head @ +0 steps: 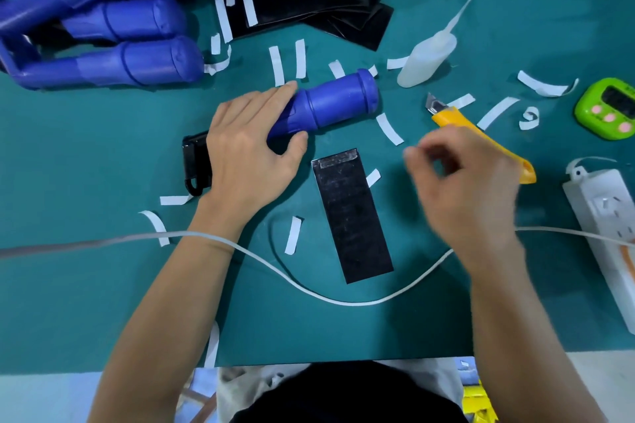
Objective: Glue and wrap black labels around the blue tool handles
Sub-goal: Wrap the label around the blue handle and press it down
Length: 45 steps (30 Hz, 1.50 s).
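A blue tool handle (336,101) lies on the green mat, and my left hand (247,154) grips its narrow end between thumb and fingers. Just below it a black label (350,213) lies flat, with a pale strip along its top edge. My right hand (470,189) is blurred to the right of the label, fingers curled together; whether it pinches anything is unclear. A yellow utility knife (446,113) lies partly behind that hand. A clear glue bottle (426,58) with a long nozzle lies on its side beyond the handle.
More blue handles (103,27) are piled at the top left beside a stack of black labels (309,0). White backing strips (390,129) litter the mat. A green timer (608,110) and a power strip (604,216) sit at right. A white cable (309,285) crosses in front.
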Each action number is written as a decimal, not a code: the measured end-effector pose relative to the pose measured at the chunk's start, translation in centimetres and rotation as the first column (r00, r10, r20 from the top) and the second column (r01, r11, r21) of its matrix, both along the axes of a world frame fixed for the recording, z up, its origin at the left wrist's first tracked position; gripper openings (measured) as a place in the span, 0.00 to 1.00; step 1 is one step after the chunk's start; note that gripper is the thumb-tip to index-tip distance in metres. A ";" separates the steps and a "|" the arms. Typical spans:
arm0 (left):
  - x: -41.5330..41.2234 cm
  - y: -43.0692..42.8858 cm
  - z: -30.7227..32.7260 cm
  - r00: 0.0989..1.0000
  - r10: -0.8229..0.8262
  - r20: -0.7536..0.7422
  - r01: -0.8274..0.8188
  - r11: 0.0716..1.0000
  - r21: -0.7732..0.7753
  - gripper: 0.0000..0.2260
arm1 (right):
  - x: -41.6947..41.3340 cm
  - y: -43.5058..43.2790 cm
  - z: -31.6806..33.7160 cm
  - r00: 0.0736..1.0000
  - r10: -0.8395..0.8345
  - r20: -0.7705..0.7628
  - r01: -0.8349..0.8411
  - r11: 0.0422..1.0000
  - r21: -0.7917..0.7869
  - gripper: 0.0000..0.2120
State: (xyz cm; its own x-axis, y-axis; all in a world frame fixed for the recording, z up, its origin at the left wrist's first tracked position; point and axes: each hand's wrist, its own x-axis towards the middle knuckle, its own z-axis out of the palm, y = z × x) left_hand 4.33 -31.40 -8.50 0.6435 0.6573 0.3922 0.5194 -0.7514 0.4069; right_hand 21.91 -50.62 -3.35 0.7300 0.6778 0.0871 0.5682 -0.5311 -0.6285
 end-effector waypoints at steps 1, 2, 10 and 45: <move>0.0 0.0 0.1 1.000 0.004 0.004 -0.004 1.000 0.014 0.23 | -1.5 0.6 -0.1 0.996 0.085 -0.019 -0.086 0.993 -0.075 0.12; -0.1 -0.1 0.1 1.000 0.004 0.008 -0.004 1.000 0.028 0.22 | -3.1 1.2 -0.2 0.988 0.154 -0.023 -0.156 0.973 -0.169 0.15; -0.1 -0.2 0.4 0.999 -0.019 0.041 0.016 0.996 0.089 0.18 | -7.3 3.1 -0.9 0.942 0.303 0.146 -0.218 0.880 -0.422 0.15; 3.0 -4.4 1.7 0.933 0.319 0.166 -0.034 0.537 -0.843 0.10 | -1.4 6.2 -3.4 0.876 0.011 -0.482 0.105 0.971 0.213 0.10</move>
State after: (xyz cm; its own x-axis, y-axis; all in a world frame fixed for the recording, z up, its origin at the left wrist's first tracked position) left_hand 7.36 -35.82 -6.81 0.4379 0.8646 -0.2463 0.3645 0.0797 0.9278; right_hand 20.47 -44.45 -6.76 0.7516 0.6460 -0.1333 0.1460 -0.3601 -0.9214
